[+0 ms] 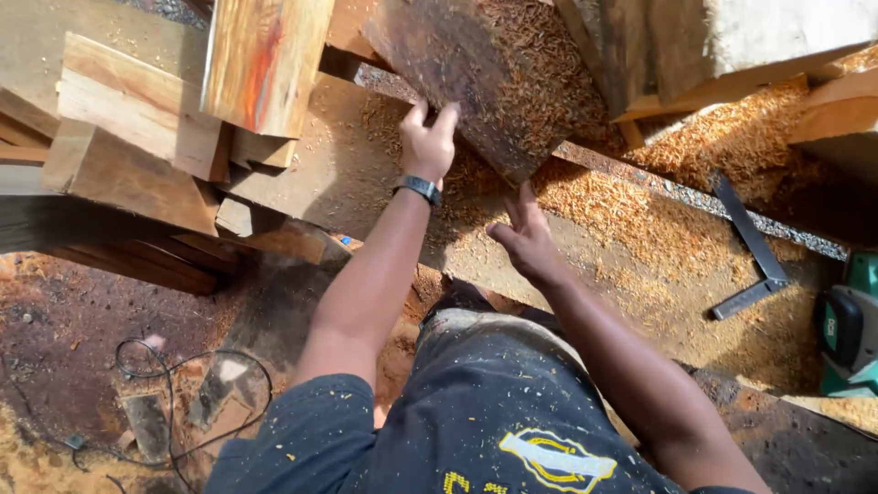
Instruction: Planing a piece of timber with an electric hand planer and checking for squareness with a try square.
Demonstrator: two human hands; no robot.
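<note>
A dark wooden slab (489, 73) coated with sawdust leans at an angle over a larger board (347, 169). My left hand (428, 139), with a black watch on its wrist, grips the slab's lower left edge. My right hand (523, 236) is under the slab's bottom corner, fingers spread and touching that corner. My knee in dark sawdust-flecked trousers (498, 384) is bent below both arms.
Cut timber blocks (137, 119) are stacked at the left, more planks (677, 46) at the top right. A metal square (752, 247) lies in sawdust at the right, beside a green power tool (851, 329). A black cable (174, 393) loops on the dirt floor.
</note>
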